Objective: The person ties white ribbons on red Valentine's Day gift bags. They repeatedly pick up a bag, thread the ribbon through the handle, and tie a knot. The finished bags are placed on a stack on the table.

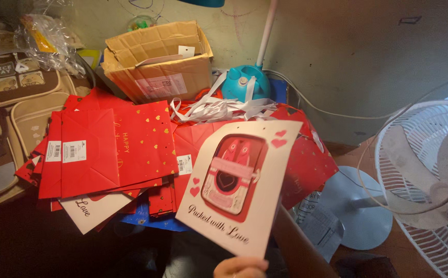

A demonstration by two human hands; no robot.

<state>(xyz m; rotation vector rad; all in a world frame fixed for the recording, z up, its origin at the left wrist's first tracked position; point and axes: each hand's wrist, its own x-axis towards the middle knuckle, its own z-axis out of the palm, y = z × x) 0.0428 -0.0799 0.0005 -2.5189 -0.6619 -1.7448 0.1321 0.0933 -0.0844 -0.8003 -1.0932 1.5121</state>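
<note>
A hand at the bottom edge pinches the lower rim of a flat pale card with red hearts and a red panel, holding it tilted up toward the eyes, likely to look it over; which hand it is I cannot tell, and no other hand shows. Behind the card lies a heap of flattened red gift bags, fanned loosely. Beyond the heap sit an open cardboard box, a tangle of white ribbon and a blue lamp base. Right of the card a white fan crowds in, leaving little room there.
</note>
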